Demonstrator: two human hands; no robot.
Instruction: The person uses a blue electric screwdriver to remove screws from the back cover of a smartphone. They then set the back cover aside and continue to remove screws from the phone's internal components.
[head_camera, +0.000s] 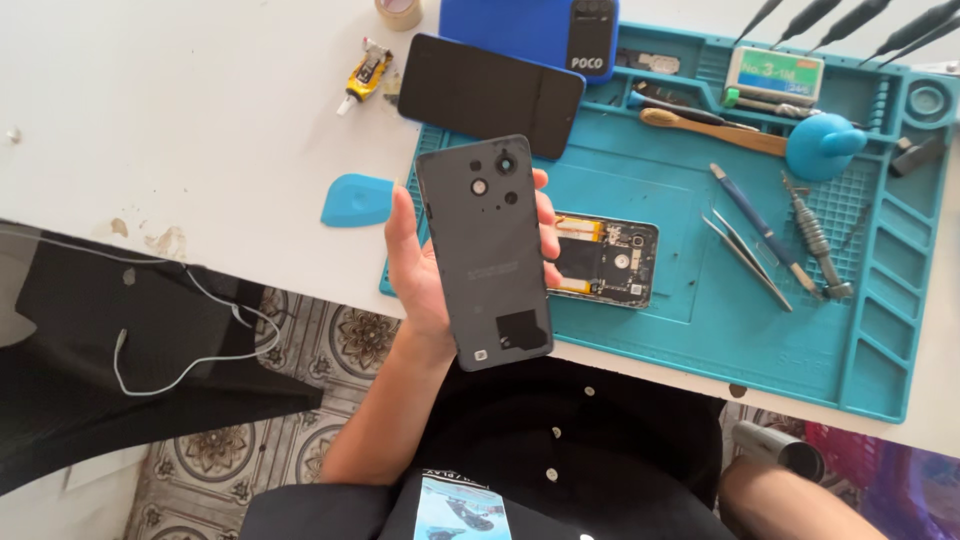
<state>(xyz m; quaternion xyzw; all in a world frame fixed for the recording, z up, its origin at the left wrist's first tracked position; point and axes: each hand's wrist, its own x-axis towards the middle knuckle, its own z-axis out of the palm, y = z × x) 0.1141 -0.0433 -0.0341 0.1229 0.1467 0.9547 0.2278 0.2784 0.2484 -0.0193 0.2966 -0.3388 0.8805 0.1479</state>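
Our left hand (425, 265) cradles a grey phone back cover (487, 250), thumb on one long edge, fingertips curled over the other, raised above the table edge. We judge that so light a side-grip could let it slip to the tiled floor (300, 340). Our right hand is out of view. Just beyond lie an opened phone (605, 260) on the teal mat (700, 310), tweezers (745, 260), a blue pick (357, 199) and a dark phone (490, 93).

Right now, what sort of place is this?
Likely a phone repair bench: a teal repair mat with tweezers, an opened phone, and the left hand holding a grey phone back cover.
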